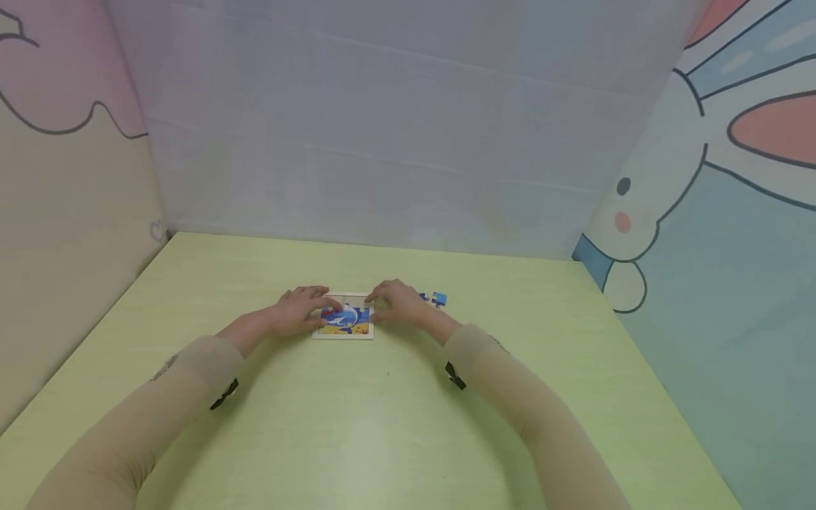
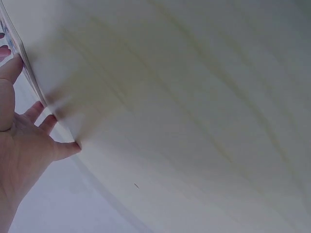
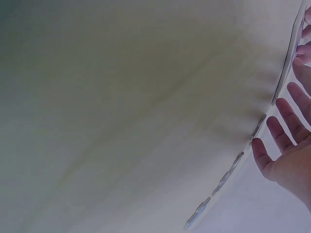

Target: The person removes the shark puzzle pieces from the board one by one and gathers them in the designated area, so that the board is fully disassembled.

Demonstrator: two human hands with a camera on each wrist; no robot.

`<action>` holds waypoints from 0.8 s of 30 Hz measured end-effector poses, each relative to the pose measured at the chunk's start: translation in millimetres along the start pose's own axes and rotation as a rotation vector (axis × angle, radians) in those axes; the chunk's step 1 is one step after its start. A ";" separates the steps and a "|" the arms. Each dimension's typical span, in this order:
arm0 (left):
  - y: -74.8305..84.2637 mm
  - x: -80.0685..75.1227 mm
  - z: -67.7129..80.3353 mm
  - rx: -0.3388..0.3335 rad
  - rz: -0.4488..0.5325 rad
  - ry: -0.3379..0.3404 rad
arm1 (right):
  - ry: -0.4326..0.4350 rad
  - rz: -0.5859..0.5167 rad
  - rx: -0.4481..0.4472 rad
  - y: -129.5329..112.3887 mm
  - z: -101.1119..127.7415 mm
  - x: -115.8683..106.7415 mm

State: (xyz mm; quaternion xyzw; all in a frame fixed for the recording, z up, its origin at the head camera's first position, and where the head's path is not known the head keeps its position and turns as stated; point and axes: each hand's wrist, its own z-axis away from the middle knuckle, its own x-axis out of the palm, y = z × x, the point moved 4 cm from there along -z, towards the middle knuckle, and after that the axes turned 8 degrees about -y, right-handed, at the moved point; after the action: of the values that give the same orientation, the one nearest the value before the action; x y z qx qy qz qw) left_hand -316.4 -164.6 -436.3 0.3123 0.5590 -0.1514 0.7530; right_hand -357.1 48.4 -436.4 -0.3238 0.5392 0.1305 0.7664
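Two hands at framed puzzle, no firm grasp

Left hand (image 1: 298,312) loosely spread, thumb at left edge of puzzle (image 1: 346,319); right hand (image 1: 400,303) relaxed, at its right edge. Puzzle flat on table between hands. Fingers hide parts of it; wrist views crop both hands and show puzzle nearly edge-on. Blue pieces (image 1: 439,299) partly behind right hand. Yellow-green table (image 1: 357,425), plain back wall (image 1: 382,127), rabbit mural (image 1: 644,205) at right.
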 end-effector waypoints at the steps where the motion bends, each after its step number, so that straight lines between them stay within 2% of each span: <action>1: -0.5 0.8 0.1 -0.002 -0.002 -0.003 | -0.003 0.017 0.001 -1.1 0.0 0.6; 7: -4.1 3.6 0.8 -0.008 -0.001 -0.010 | 0.001 0.064 0.021 -6.8 3.1 3.6; 14: -1.4 1.7 2.2 0.013 0.011 0.004 | 0.017 0.084 0.042 -12.2 7.8 3.6; 24: -2.8 1.0 0.2 0.004 -0.012 0.003 | 0.018 0.096 0.062 -15.7 7.4 2.1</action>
State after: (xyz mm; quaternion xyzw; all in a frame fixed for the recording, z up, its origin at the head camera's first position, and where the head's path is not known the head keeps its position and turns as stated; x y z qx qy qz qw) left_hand -317.5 -166.8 -438.0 0.3107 0.5616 -0.1569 0.7507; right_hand -342.2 40.9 -431.1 -0.2747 0.5649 0.1475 0.7640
